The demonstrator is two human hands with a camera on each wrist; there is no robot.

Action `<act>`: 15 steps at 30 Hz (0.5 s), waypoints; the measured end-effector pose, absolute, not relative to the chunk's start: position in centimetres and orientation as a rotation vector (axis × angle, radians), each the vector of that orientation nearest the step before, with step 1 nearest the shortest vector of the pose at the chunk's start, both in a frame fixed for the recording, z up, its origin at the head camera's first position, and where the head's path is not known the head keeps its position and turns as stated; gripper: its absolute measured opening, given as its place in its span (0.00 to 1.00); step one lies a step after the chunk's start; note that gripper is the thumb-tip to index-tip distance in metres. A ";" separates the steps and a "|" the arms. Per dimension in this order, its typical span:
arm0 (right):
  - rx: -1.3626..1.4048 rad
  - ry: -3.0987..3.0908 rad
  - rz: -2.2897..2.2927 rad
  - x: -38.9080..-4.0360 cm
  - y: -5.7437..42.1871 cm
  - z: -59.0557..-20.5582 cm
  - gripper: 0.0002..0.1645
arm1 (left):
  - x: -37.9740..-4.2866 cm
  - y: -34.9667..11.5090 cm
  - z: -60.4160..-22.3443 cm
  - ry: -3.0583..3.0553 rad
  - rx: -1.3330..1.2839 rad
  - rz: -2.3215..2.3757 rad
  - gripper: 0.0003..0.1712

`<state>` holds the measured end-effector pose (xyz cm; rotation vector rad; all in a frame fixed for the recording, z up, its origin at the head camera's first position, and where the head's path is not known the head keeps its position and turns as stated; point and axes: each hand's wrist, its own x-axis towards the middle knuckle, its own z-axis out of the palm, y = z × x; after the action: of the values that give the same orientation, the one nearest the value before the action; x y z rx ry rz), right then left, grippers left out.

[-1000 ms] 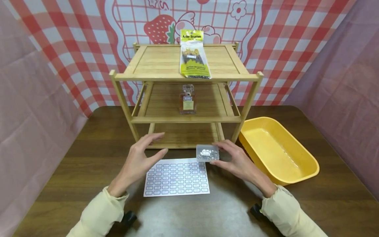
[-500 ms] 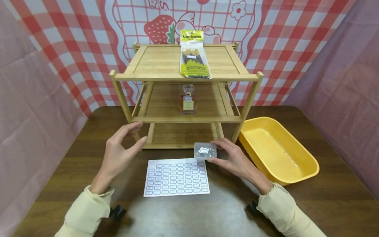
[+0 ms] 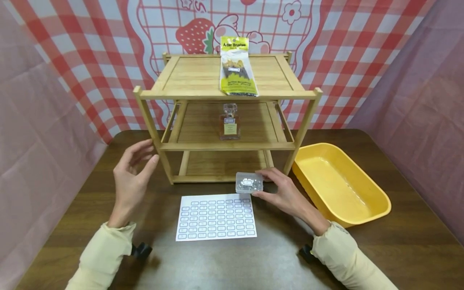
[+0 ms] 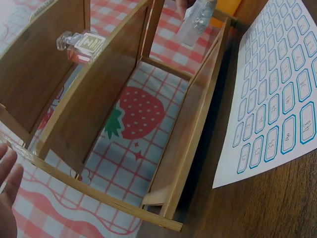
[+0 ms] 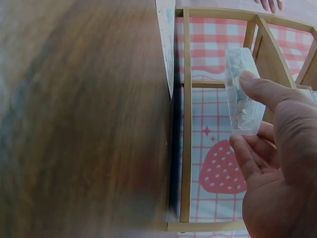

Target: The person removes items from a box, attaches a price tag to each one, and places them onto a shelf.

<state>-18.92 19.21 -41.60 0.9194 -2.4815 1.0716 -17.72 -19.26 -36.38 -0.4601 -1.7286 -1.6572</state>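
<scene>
My right hand (image 3: pixel 284 191) pinches a small clear plastic box (image 3: pixel 249 183) by its right end, thumb on the near side and fingers at the far side. Small pieces show through the box, and a white label sits on its lid. In the right wrist view the same box (image 5: pixel 243 94) stands out beyond the thumb, in front of the bottom shelf. My left hand (image 3: pixel 131 177) holds nothing; its fingers are loosely bent beside the left front post of the wooden shelf rack (image 3: pixel 226 146). The left wrist view catches only some fingers (image 4: pixel 9 173) at its left edge.
A sheet of numbered labels (image 3: pixel 216 217) lies on the table before the rack. A perfume bottle (image 3: pixel 230 125) stands on the middle shelf, and a packet of artist brushes (image 3: pixel 237 74) lies on top. To the right is a yellow basin (image 3: pixel 340 181).
My left hand has moved left, from above the label sheet to the rack's left post. The right hand has shifted slightly left and away from me, still holding the plastic box.
</scene>
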 end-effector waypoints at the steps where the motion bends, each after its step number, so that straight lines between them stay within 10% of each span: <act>1: 0.918 -2.481 1.074 -18.9 19.2 -41.6 0.35 | -17.8 -19.3 -36.5 -1.714 -0.458 -1.670 0.23; 15: 0.929 -2.467 1.091 -19.2 18.8 -41.6 0.36 | -19.3 -19.7 -36.9 -1.660 -0.377 -1.760 0.22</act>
<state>-19.16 18.84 -41.65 0.9285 -2.4667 1.0909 -19.35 -19.75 -36.94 -0.3773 -1.6597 -1.7602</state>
